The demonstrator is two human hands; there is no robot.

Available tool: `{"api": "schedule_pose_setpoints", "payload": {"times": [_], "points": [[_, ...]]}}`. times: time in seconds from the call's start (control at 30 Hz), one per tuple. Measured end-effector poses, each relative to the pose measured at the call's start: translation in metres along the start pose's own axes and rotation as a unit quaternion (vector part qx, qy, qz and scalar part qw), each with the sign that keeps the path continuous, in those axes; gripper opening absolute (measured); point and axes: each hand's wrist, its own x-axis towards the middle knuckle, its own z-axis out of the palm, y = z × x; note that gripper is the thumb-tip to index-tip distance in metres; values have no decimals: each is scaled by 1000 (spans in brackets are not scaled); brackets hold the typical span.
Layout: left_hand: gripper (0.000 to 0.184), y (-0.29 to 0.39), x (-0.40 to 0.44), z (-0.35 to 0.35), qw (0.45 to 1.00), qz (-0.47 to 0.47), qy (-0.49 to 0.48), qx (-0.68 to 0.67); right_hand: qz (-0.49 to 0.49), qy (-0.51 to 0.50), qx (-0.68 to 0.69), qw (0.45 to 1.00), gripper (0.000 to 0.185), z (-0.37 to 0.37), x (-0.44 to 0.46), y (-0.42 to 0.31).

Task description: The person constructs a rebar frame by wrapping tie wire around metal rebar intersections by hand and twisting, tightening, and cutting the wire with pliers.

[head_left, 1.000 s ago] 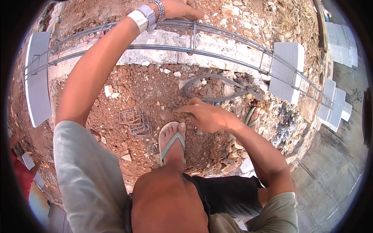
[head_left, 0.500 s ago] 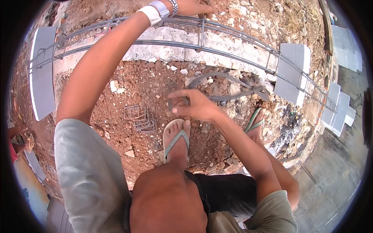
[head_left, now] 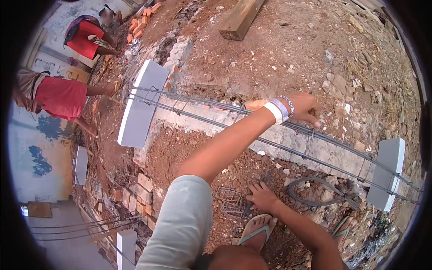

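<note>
My left hand (head_left: 305, 110), with bands at the wrist, is over the upper bars of a long rebar cage (head_left: 211, 121). Its fingers are bent, with the thumb and fingertips apart near a stirrup (head_left: 309, 143), and I see nothing held between them. On the soil, my right hand (head_left: 263, 198) lies with fingers spread over a dark metal tool (head_left: 266, 176), partly hidden under it. Beside that hand are several loose wire stirrups (head_left: 231, 201). A coil of tie wire (head_left: 297, 198) lies to its right.
Grey-faced blocks (head_left: 143, 105) (head_left: 383, 168) sit under the cage's two ends, above a pale masonry strip (head_left: 198, 123). A wooden beam (head_left: 238, 24) lies beyond. Bricks (head_left: 143, 189) are at left, where a person in red shorts (head_left: 60, 96) stands; another person (head_left: 87, 38) bends farther back.
The view has swung to the left, bringing people and bricks into sight. My right hand has lowered onto the dark tool. My left hand remains by the cage, its fingers looser.
</note>
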Motion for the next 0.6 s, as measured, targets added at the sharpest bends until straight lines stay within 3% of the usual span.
{"api": "schedule_pose_setpoints", "payload": {"times": [0.17,0.2,0.3,0.37,0.43,0.5,0.6], "points": [[43,2,16,-2,997,-35,-47,-42,-40,-23,10,999,51,0,11,0],[43,4,21,-4,997,-35,-62,-20,-55,-16,-4,998,50,2,9,1],[43,10,37,-12,995,-8,-90,29,-74,-119,-82,987,41,27,15,8],[44,8,43,-10,994,3,-101,44,-57,-108,-47,991,33,33,6,8],[45,13,46,-12,993,-1,-99,63,-58,-25,-7,998,27,19,-6,9],[47,16,46,-11,993,-24,-86,83,-79,128,44,988,21,1,-23,6],[50,12,45,-9,993,-12,-84,86,-35,280,157,946,30,-26,-40,6]]}}
